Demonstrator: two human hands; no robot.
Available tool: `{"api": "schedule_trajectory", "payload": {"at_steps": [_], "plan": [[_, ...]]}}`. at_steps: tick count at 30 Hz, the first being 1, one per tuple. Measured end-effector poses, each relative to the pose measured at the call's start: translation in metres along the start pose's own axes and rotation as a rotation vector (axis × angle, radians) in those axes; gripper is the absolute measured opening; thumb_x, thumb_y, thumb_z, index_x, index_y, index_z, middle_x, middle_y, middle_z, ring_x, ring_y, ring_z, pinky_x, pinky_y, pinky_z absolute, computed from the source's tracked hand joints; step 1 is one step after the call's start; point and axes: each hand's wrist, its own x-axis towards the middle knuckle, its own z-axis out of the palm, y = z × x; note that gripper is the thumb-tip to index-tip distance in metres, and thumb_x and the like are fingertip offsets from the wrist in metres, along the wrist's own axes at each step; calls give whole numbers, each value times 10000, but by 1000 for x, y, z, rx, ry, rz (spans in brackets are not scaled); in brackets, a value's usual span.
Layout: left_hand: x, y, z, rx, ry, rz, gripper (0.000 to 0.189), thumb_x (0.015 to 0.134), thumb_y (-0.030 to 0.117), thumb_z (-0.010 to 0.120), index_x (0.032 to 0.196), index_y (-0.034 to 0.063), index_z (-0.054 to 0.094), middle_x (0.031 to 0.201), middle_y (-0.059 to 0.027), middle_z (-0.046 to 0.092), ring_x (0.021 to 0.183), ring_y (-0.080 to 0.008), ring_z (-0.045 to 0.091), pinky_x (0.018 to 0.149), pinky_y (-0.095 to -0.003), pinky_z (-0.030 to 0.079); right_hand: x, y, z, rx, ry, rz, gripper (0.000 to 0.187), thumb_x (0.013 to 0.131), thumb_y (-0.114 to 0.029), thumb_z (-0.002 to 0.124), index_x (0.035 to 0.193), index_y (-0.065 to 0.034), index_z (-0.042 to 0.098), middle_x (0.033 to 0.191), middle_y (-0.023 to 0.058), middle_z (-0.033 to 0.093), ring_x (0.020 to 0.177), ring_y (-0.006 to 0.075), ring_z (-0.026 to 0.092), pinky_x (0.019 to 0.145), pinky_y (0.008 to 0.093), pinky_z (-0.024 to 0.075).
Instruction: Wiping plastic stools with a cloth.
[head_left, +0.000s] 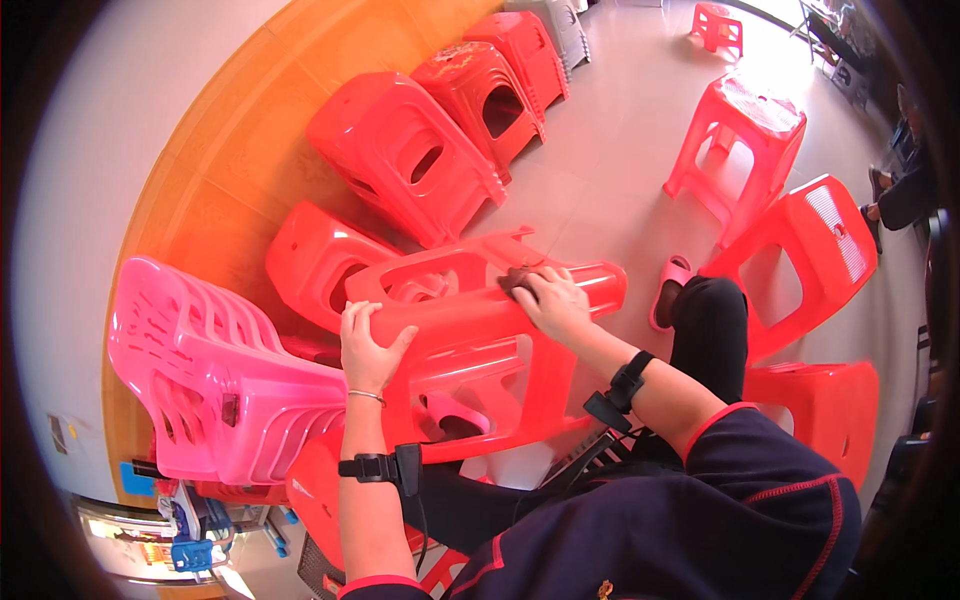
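Observation:
A red plastic stool (450, 322) lies tilted before me, its legs and side openings showing. My left hand (371, 345) rests on its near left end, thumb and fingers spread over the edge. With my right hand (559, 300) I hold a dark brown cloth (523, 279) against the stool's long upper surface, toward its right end. The fingers of that hand are bent over the cloth, and part of it is hidden under them. A pink slipper (457, 415) shows through the stool's frame.
Stacked pink plastic chairs (247, 390) stand at left. Stacked red stools (405, 150) line the orange-tiled wall (225, 157). More red stools (739, 150) stand at right, near my other pink slipper (670, 289). Parts of seated people (904, 187) show at far right.

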Motion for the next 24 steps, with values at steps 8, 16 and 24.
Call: {"api": "schedule_trajectory", "payload": {"at_steps": [8, 16, 24], "plan": [[-6, -11, -2, -7, 17, 48, 681, 584, 424, 828, 1067, 26, 559, 1195, -141, 480, 1165, -332, 459, 989, -418, 389, 6, 106, -16, -315, -74, 335, 357, 887, -383, 457, 1025, -121, 655, 1048, 115, 599, 1039, 333, 525, 850, 429, 475], [-4, -11, 0, 14, 35, 54, 684, 561, 427, 839, 1058, 42, 569, 1191, -132, 500, 1183, -340, 448, 999, -433, 380, 14, 62, -15, -269, -159, 290, 363, 871, -381, 475, 1065, -119, 636, 1109, 162, 576, 1053, 378, 518, 847, 470, 483], [-3, -9, -5, -40, -51, 63, 765, 478, 440, 865, 1071, 55, 574, 1233, -125, 476, 1253, -342, 392, 1031, -451, 352, -4, -22, -5, -18, -144, 15, 282, 825, -359, 556, 959, -128, 645, 1028, 120, 586, 979, 328, 547, 798, 438, 498]]}}
